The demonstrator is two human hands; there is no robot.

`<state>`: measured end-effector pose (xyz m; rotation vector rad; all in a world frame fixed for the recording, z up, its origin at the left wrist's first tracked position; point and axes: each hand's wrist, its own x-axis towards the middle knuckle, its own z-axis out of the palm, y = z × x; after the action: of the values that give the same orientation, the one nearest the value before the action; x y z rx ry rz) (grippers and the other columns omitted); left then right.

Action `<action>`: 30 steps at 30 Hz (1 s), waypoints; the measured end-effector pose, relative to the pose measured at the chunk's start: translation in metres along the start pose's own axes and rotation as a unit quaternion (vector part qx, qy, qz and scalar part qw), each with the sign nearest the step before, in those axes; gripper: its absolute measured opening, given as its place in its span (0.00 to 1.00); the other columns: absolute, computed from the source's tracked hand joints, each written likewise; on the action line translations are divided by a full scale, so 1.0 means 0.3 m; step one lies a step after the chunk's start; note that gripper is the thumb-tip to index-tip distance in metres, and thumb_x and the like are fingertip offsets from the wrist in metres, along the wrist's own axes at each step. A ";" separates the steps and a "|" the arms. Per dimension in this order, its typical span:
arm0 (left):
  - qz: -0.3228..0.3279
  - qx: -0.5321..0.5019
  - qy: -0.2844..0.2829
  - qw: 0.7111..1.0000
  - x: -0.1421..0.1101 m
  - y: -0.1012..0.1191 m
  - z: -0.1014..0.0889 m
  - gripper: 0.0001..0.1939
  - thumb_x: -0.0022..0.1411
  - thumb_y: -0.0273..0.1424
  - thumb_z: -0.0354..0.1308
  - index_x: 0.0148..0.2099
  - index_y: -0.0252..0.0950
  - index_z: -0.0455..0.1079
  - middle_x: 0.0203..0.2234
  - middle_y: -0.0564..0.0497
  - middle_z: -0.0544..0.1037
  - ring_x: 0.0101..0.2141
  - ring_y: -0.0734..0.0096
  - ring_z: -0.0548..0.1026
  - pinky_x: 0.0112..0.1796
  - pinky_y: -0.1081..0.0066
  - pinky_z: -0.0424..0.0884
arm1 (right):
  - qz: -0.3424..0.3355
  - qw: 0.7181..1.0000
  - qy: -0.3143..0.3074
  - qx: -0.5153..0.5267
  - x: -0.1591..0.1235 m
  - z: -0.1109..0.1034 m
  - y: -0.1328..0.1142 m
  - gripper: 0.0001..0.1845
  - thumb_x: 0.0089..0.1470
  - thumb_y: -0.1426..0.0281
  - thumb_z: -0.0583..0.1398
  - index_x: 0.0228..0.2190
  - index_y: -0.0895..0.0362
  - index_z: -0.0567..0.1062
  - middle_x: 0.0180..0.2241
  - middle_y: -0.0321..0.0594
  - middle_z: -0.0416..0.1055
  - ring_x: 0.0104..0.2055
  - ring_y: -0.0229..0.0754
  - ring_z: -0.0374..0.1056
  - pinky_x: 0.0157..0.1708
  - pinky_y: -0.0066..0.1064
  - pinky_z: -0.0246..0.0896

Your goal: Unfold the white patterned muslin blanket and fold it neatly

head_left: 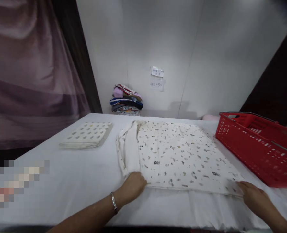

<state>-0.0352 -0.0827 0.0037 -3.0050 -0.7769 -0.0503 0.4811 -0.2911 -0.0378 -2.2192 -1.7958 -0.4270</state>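
A white printed cloth point(177, 155) lies spread flat on the white table point(80, 174), partly folded with a plain flap along its left side. My left hand point(133, 186), with a silver bracelet on the wrist, is closed on the cloth's near left corner. My right hand point(251, 191) pinches the cloth's near right corner at the table's front edge.
A smaller folded printed cloth point(87, 134) lies at the left back of the table. A red plastic basket point(260, 145) stands on the right. A stack of folded clothes point(126, 100) sits against the back wall under paper labels point(157, 77). A curtain point(29, 71) hangs left.
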 end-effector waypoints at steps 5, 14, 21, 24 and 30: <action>0.009 -0.014 -0.002 1.000 -0.006 0.007 -0.033 0.09 0.60 0.28 0.53 0.27 0.33 0.68 0.23 0.48 0.73 0.28 0.66 0.70 0.29 0.68 0.60 | -0.127 0.976 -0.047 0.170 0.105 -0.011 -0.528 0.20 0.53 0.65 0.53 0.47 0.53 0.73 0.51 0.44 0.68 0.52 0.50 0.65 0.50 0.46 0.64; -0.180 -0.114 0.141 0.967 -0.171 -0.174 -0.129 0.20 0.60 0.49 0.49 0.37 0.39 0.73 0.30 0.51 0.76 0.33 0.68 0.72 0.32 0.72 0.61 | -0.235 0.938 -0.026 0.254 0.109 0.074 -0.908 0.19 0.54 0.63 0.56 0.48 0.50 0.72 0.52 0.45 0.67 0.53 0.53 0.63 0.48 0.50 0.64; -0.383 -0.207 0.292 0.852 -0.357 -0.363 -0.170 0.22 0.64 0.45 0.43 0.33 0.39 0.74 0.28 0.53 0.77 0.32 0.71 0.72 0.33 0.74 0.61 | -0.250 0.943 -0.006 0.220 0.100 0.096 -0.885 0.19 0.54 0.63 0.56 0.47 0.50 0.72 0.51 0.44 0.67 0.51 0.53 0.65 0.46 0.47 0.67; -0.423 -0.252 0.339 0.802 -0.391 -0.400 -0.160 0.23 0.63 0.45 0.43 0.33 0.38 0.74 0.25 0.54 0.76 0.29 0.72 0.71 0.30 0.75 0.61 | -0.249 0.940 -0.023 0.233 0.127 0.067 -0.914 0.17 0.56 0.62 0.54 0.45 0.50 0.74 0.50 0.45 0.68 0.50 0.52 0.66 0.45 0.47 0.68; -0.457 -0.266 0.360 0.768 -0.433 -0.429 -0.132 0.23 0.64 0.45 0.42 0.33 0.37 0.74 0.18 0.56 0.71 0.24 0.73 0.69 0.27 0.74 0.59 | -0.256 0.923 -0.071 0.278 0.241 -0.004 -1.097 0.17 0.57 0.62 0.53 0.45 0.51 0.73 0.52 0.44 0.67 0.54 0.51 0.62 0.50 0.47 0.64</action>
<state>-0.2121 -0.0348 0.0417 -2.2061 -2.1876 -1.5320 0.1733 -0.1584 -0.0048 -1.4193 -2.2206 0.1578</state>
